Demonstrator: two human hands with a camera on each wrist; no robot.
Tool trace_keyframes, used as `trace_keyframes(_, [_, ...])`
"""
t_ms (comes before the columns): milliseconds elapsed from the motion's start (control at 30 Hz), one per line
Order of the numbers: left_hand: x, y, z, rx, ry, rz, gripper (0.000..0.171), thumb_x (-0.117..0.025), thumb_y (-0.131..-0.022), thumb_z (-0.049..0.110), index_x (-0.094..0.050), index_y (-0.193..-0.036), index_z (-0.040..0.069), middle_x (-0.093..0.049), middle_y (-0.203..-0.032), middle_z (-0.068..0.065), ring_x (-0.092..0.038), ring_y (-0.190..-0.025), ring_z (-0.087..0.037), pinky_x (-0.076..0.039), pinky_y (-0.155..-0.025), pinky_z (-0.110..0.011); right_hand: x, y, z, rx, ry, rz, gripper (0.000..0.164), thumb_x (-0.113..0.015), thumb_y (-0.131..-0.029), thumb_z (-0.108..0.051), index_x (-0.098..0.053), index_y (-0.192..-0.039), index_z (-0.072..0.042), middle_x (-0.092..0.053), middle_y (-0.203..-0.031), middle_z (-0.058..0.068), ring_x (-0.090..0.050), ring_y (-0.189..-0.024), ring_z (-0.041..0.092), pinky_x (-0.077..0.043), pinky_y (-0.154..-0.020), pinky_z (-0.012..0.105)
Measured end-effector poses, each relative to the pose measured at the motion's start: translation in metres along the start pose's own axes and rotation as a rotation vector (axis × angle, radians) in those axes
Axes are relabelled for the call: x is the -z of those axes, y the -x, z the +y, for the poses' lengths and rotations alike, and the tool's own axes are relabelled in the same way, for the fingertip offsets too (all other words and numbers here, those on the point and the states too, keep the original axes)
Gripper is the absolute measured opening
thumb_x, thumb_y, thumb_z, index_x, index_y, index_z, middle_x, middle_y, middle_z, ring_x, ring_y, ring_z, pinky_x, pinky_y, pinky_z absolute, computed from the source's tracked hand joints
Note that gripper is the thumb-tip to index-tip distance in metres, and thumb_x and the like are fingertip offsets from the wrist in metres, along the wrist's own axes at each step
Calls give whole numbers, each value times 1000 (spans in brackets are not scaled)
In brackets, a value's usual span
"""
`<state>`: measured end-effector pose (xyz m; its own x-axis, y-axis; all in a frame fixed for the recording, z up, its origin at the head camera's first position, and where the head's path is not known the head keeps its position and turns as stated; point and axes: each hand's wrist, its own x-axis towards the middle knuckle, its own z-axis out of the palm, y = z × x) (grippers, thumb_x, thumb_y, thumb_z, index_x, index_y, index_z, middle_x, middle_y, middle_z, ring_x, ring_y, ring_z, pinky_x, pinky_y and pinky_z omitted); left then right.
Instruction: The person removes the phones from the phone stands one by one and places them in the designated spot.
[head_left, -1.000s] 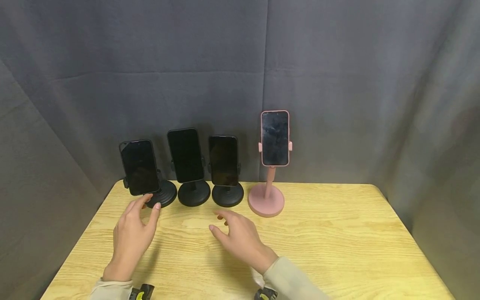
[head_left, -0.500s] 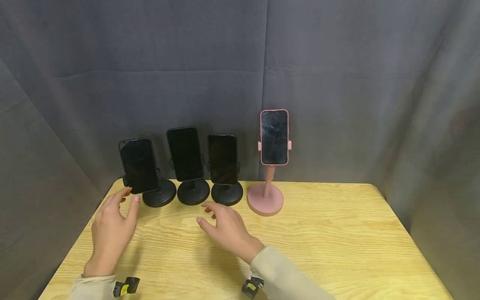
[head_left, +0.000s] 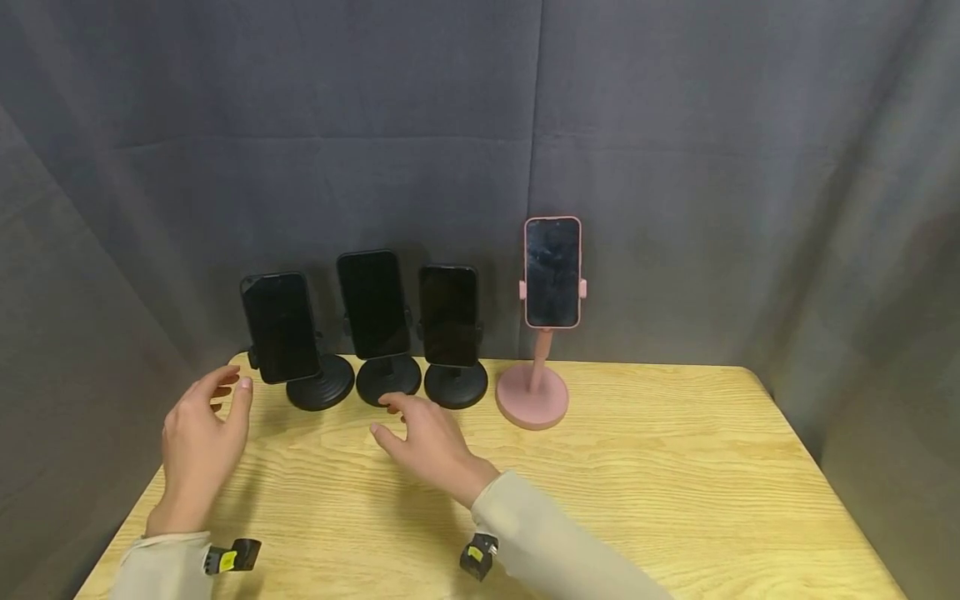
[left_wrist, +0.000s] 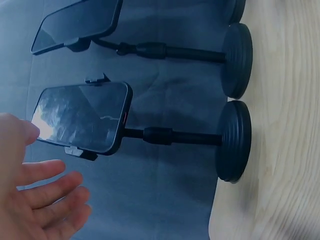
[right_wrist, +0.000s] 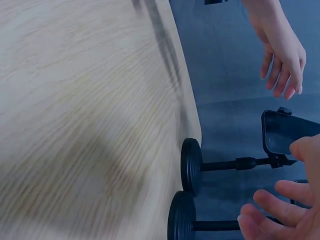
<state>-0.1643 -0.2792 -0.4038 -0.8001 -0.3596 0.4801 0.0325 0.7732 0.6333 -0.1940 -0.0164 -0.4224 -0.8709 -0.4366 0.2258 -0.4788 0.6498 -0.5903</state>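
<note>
My left hand [head_left: 200, 442] hovers just left of and in front of the leftmost phone [head_left: 281, 327], fingers loosely bent and apart from it. That phone sits tilted in a black phone stand [head_left: 321, 384]. In the left wrist view its clamp arms grip the phone [left_wrist: 82, 117] at both sides, and the fingers [left_wrist: 55, 192] hold nothing. Lower in the head view, my right hand [head_left: 431, 446] hangs over the table before the second black stand [head_left: 387, 379], which bears another phone [head_left: 373, 304]. Its fingers are relaxed around nothing.
A third black stand [head_left: 456, 386] holds a phone [head_left: 448, 317]. To its right a pink stand [head_left: 532, 398] bears a pink-cased phone [head_left: 552, 273], higher than the others. The wooden table [head_left: 660, 483] ends at a grey curtain [head_left: 675, 208] behind and at the sides.
Both hands have moved left. The left hand has gone from before the leftmost stand's base to the left of its phone. The phones and stands stay put.
</note>
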Motion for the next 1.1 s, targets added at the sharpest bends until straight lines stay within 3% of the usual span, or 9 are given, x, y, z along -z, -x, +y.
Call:
trace_keyframes(300, [1, -12, -7, 38, 2, -50, 42, -51, -104, 29, -60, -137, 3, -66, -129, -22, -62, -115, -42, -50, -93, -54, -5, -18, -16, -21, -38, -52, 44, -60, -101, -38, -59, -140, -19, -69, -132, 0, -69, -113, 17, -56, -93, 28])
trace_keyframes(800, [-3, -30, -11, -12, -17, -162, 53, -47, -106, 36, -47, -147, 3, -62, -131, -25, -60, -115, -44, -50, -90, -57, -12, -54, -36, -92, -154, -152, 61, -58, -102, -41, -39, -156, -21, -56, -150, 2, -60, -129, 20, -50, -109, 35])
trace_keyframes(1100, [-2, -37, -15, -14, -6, -240, 57, -44, -107, 38, -41, -151, 2, -60, -132, -28, -60, -113, -47, -50, -89, -62, -17, -74, -45, -150, -228, -177, 55, -47, -108, -33, -32, -159, -19, -52, -154, 1, -59, -133, 17, -44, -116, 35])
